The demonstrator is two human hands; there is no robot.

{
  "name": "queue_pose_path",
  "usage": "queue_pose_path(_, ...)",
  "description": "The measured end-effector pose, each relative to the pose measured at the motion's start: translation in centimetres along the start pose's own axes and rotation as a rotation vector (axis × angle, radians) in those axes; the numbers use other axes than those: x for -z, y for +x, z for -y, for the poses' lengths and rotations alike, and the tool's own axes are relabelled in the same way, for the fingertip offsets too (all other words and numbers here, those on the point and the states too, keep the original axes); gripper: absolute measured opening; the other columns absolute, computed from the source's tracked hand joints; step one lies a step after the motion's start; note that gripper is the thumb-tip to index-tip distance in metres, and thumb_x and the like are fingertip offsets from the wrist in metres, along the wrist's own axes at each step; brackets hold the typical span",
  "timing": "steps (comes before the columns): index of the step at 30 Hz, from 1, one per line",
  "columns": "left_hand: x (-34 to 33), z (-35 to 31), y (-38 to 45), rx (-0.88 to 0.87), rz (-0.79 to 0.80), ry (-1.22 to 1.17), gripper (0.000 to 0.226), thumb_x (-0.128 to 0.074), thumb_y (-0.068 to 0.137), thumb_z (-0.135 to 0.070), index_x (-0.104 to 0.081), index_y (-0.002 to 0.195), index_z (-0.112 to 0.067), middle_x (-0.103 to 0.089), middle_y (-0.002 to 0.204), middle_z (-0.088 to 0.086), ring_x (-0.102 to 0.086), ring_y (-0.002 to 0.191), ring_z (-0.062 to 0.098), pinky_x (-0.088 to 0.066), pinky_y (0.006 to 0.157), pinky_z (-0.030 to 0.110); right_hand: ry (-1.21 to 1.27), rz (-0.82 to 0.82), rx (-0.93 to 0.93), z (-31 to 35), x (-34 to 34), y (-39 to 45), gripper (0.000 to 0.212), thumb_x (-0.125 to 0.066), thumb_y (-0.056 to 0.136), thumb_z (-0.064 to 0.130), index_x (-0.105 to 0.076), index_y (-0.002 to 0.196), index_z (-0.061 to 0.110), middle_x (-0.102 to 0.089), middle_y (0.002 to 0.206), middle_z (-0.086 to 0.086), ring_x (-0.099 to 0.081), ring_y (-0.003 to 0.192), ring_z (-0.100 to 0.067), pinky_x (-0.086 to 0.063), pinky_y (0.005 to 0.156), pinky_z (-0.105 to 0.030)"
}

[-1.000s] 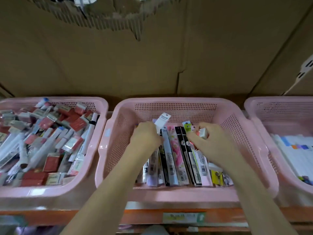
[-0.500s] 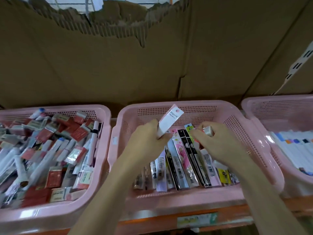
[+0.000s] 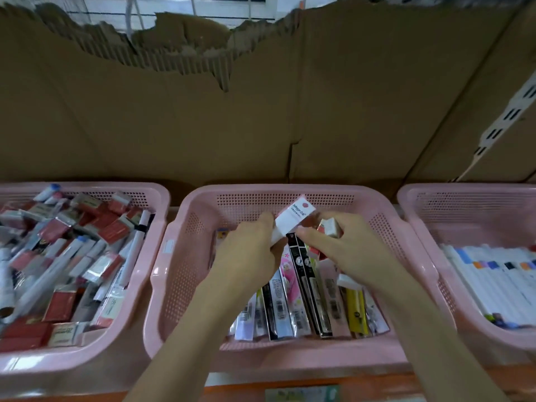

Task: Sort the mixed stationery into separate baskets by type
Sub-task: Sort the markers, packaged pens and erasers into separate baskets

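Gripping white box (image 3: 291, 220), left hand (image 3: 249, 250); right hand (image 3: 345, 250) pinching eraser (image 3: 330, 227).

An orange shelf (image 3: 510, 381) carries three pink baskets side by side, backed by a torn cardboard wall (image 3: 261, 126). A label (image 3: 301, 394) sits on the shelf's near edge under the middle basket. The left basket (image 3: 145, 285) stands just beside the middle basket (image 3: 174, 285), their rims almost touching; it holds a loose heap of red and white packets and pens. The middle basket holds long packets lying in a row. The right basket (image 3: 420, 216), close beside the middle one, holds white markers packed in rows.
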State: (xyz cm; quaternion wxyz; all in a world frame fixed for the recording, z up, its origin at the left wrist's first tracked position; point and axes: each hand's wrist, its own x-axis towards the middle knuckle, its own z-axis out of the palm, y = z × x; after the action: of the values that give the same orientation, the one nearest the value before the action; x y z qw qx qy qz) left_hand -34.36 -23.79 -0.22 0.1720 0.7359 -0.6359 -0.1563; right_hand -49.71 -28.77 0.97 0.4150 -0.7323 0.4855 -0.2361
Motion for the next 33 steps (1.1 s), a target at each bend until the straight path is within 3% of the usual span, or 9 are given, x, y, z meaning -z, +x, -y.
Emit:
queue_pose_path(3,-0.7,-0.8,0.2,0.01,-0.026,0.172,0.02,-0.044,0.097,-0.032,-0.028,0.095,-0.02,-0.055,0.09,0.006,-0.055,0.079,0.03,-0.037,0.061,0.033,0.051,0.007,0.013,-0.6,0.4,0.5,0.025,-0.064,0.085,0.042,-0.065,0.074,0.02,-0.064,0.061,0.007,-0.057,0.052,0.001,-0.043,0.049,-0.015)
queue_pose_path(7,-1.6,-1.6,0.7,0.003,-0.018,0.247,0.019,-0.048,0.095,-0.031,-0.036,0.103,-0.019,-0.056,0.092,0.003,-0.055,0.08,0.027,-0.04,0.063,0.034,-0.007,-0.11,0.082,-1.0,0.5,1.7,0.007,-0.063,0.088,0.027,-0.065,0.081,0.026,-0.064,0.067,0.003,-0.059,0.062,-0.003,-0.048,0.06,-0.023)
queue_pose_path(10,-1.2,0.2,0.9,0.141,-0.024,0.231,0.021,-0.05,0.094,-0.03,-0.044,0.11,-0.018,-0.058,0.089,0.002,-0.06,0.078,0.024,-0.052,0.068,0.034,-0.125,-0.27,0.143,-0.7,1.9,2.5,0.007,-0.059,0.091,0.027,-0.061,0.085,0.025,-0.061,0.068,0.006,-0.057,0.062,-0.004,-0.044,0.058,-0.018)
queue_pose_path(14,0.0,3.2,0.9,0.324,-0.185,0.055,0.023,-0.049,0.095,-0.018,-0.048,0.116,-0.01,-0.052,0.069,-0.002,-0.054,0.06,0.016,-0.044,0.052,0.027,-0.145,-0.366,0.138,-0.8,4.1,3.7,0.007,-0.06,0.09,0.025,-0.062,0.084,0.023,-0.062,0.071,0.003,-0.059,0.069,-0.016,-0.046,0.065,-0.03)
queue_pose_path(18,0.9,3.8,1.3,0.368,-0.323,-0.24,0.023,-0.049,0.094,-0.019,-0.051,0.115,-0.009,-0.063,0.094,0.002,-0.057,0.072,0.012,-0.036,0.051,0.018,-0.148,-0.141,0.185,-0.6,5.2,3.4,0.009,-0.058,0.092,0.021,-0.064,0.087,0.018,-0.06,0.07,0.0,-0.055,0.066,-0.016,-0.045,0.063,-0.033)
queue_pose_path(20,1.0,3.3,1.5,0.359,-0.295,-0.359,0.028,-0.05,0.095,-0.028,-0.053,0.11,-0.005,-0.059,0.077,0.002,-0.052,0.057,0.009,-0.034,0.044,0.017,-0.123,0.012,0.203,-0.4,5.8,3.0,0.009,-0.057,0.093,0.021,-0.065,0.088,0.022,-0.06,0.07,0.0,-0.056,0.065,-0.016,-0.051,0.062,-0.037)
queue_pose_path(25,1.4,1.8,0.9,0.345,-0.267,-0.567,0.031,-0.066,0.086,-0.035,-0.049,0.102,-0.015,-0.06,0.073,0.005,-0.051,0.052,0.01,-0.04,0.041,0.02,-0.037,0.255,0.175,0.3,7.3,2.8,0.01,-0.057,0.093,0.02,-0.066,0.088,0.019,-0.062,0.063,0.013,-0.056,0.056,0.005,-0.042,0.051,-0.009)
queue_pose_path(31,2.3,-0.3,-0.5,0.243,0.231,-0.65,0.018,-0.063,0.085,-0.036,-0.057,0.081,-0.02,-0.051,0.049,-0.011,-0.045,0.038,-0.002,-0.039,0.042,0.012,-0.211,0.348,0.126,0.1,5.7,3.8,0.013,-0.058,0.091,0.025,-0.067,0.092,0.014,-0.067,0.081,-0.01,-0.06,0.065,-0.01,-0.05,0.06,-0.024)
queue_pose_path(33,1.8,-0.9,-0.4,0.196,0.263,-0.594,0.015,-0.064,0.087,-0.033,-0.058,0.08,-0.02,-0.054,0.052,-0.011,-0.046,0.04,-0.002,-0.042,0.046,0.015,-0.17,0.355,0.123,0.2,5.2,3.8,0.016,-0.059,0.091,0.023,-0.066,0.094,0.009,-0.067,0.087,-0.015,-0.058,0.067,-0.012,-0.048,0.062,-0.025)
